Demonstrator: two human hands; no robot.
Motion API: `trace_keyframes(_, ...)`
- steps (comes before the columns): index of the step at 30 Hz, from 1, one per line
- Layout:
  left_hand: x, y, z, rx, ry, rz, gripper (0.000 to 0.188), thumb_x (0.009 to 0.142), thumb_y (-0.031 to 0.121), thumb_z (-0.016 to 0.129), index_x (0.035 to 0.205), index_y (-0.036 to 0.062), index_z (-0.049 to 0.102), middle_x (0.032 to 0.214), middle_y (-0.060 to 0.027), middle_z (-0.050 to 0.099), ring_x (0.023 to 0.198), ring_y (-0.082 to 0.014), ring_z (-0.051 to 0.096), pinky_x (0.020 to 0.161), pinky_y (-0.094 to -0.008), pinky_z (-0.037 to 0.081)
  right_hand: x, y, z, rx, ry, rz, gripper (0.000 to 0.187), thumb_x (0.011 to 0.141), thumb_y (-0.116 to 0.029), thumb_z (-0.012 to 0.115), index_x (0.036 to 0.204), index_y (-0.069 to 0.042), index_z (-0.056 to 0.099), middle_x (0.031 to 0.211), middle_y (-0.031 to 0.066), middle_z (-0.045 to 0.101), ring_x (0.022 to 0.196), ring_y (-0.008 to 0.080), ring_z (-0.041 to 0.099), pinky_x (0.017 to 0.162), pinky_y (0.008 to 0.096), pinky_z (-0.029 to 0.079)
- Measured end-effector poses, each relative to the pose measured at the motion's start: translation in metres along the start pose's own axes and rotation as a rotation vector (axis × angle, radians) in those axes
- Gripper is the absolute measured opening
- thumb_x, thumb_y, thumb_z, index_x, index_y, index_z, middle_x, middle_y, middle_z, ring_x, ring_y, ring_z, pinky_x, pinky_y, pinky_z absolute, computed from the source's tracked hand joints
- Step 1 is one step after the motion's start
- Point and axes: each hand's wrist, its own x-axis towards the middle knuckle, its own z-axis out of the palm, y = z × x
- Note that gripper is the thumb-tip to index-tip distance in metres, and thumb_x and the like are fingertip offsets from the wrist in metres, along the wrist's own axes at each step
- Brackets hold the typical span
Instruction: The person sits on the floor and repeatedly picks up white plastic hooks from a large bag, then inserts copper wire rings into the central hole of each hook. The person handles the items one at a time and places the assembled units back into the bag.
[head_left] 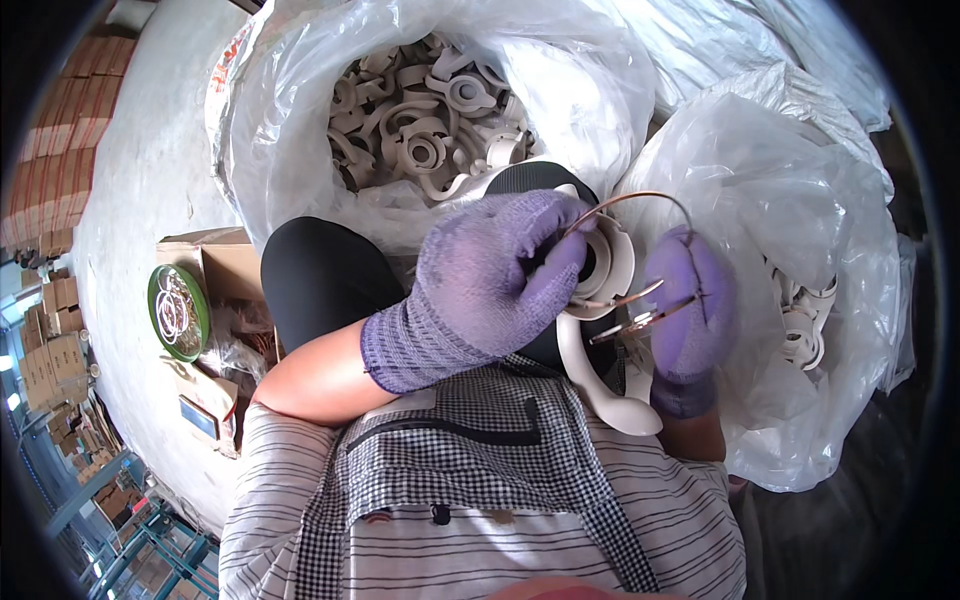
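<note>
My left hand, in a purple knit glove, closes its thumb and fingers at the left rim of an off-white plastic part. This part has a round ring with a dark centre, and a curved handle points back toward my apron. A copper-coloured wire arches from beside my left fingertips to my right hand. That hand, gloved too, pinches a slim metal tool whose tip points left, below the ring. The tool's exact kind and the wire's ends are unclear.
A plastic-lined sack full of similar off-white parts stands ahead. Another lined sack at the right holds a few such parts. Left of my knee, a green round dish of small metal pieces rests by an open cardboard box.
</note>
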Motion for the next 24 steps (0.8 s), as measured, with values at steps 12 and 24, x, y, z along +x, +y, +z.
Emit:
trace_keyframes(12,-0.027,-0.004,-0.003,0.125,-0.033,-0.123,0.031,0.091,0.008,0.068,0.121,0.0021,0.069,0.081,-0.0146,0.071,0.072,-0.027,0.071,0.069,-0.0343,0.056,0.0,0.001,0.016,-0.31,-0.282,0.127,0.034,0.094,-0.003,0.069,0.072,0.002,0.043,0.068,0.005,0.036,0.063,0.0119,0.034,0.057,0.0309,0.034)
trace_keyframes(24,-0.017,-0.033,0.023,-0.234,0.119,-0.23,0.027,0.096,0.006,0.064,0.122,-0.0008,0.069,0.091,-0.005,0.071,0.078,-0.0095,0.066,0.075,-0.026,0.055,-0.002,0.0,0.008,-0.391,-0.267,0.232,0.042,0.089,-0.004,0.075,0.069,-0.003,0.038,0.067,0.0024,0.035,0.062,0.0112,0.032,0.056,0.0306,0.03)
